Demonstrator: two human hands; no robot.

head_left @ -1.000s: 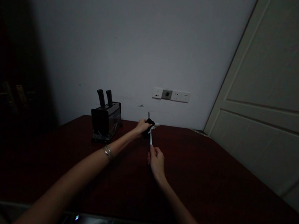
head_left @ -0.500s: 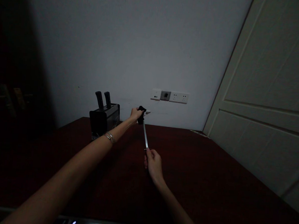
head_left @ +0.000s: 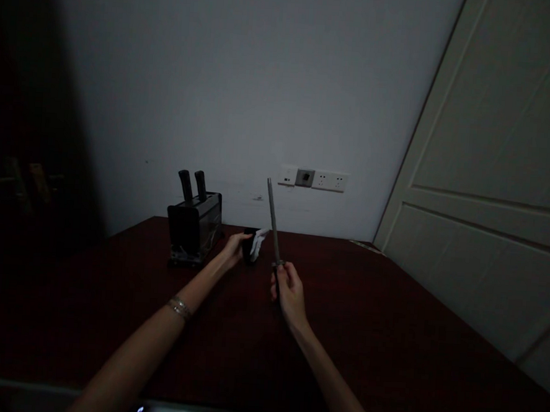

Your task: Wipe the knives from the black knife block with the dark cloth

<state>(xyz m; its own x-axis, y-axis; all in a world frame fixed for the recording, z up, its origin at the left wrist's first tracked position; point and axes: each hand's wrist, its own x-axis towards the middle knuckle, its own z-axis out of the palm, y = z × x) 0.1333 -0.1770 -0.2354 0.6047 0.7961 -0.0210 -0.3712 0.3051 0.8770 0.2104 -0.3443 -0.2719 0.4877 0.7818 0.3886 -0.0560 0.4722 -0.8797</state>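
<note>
My right hand (head_left: 291, 292) is closed round the dark handle of a honing steel (head_left: 273, 221), a thin grey rod that points up and slightly left. My left hand (head_left: 235, 248) grips a black and white cloth (head_left: 253, 244), low over the table and left of the rod. Cloth and rod are apart. To the left of my left hand stands a black and grey knife block (head_left: 194, 226) with two black knife handles (head_left: 193, 185) sticking out of its top; the blades are hidden inside.
The dark red-brown table (head_left: 364, 336) reaches back to a pale wall with a row of sockets (head_left: 321, 179). A pale panelled door (head_left: 486, 181) borders the right side. The room is dim.
My left hand and the cloth have come off the rod's far end and moved down and left. The rod, now uncovered, has tipped more upright in my right hand.
</note>
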